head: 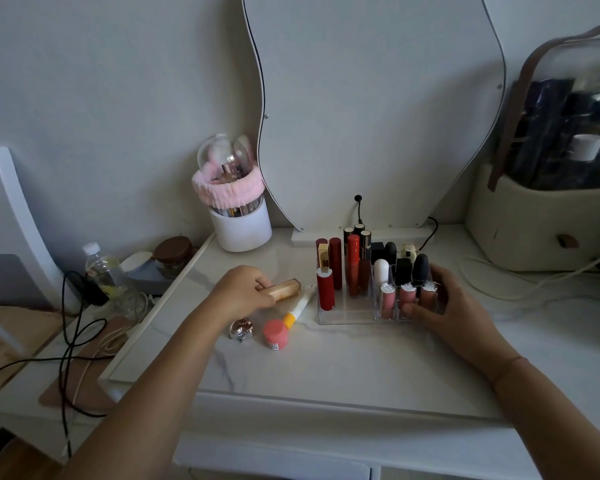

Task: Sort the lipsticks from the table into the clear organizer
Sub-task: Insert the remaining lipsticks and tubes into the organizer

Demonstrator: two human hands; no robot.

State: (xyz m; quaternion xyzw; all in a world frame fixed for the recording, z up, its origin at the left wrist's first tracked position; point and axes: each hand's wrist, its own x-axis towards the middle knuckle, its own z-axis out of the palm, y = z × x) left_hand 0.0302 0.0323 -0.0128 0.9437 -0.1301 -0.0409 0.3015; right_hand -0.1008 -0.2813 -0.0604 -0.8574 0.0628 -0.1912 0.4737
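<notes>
Gripping a tan rectangular lipstick tube [284, 288], left hand [245, 289]; right hand [445, 308] open against clear acrylic organizer [347, 315] full of upright lipsticks; labels unreadable.

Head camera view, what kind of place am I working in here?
Most likely a dressing table in a bedroom. A wavy-edged mirror stands against the wall, a clear organizer holds lipsticks, and a white brush pot wearing a pink headband sits beside the mirror.
</notes>
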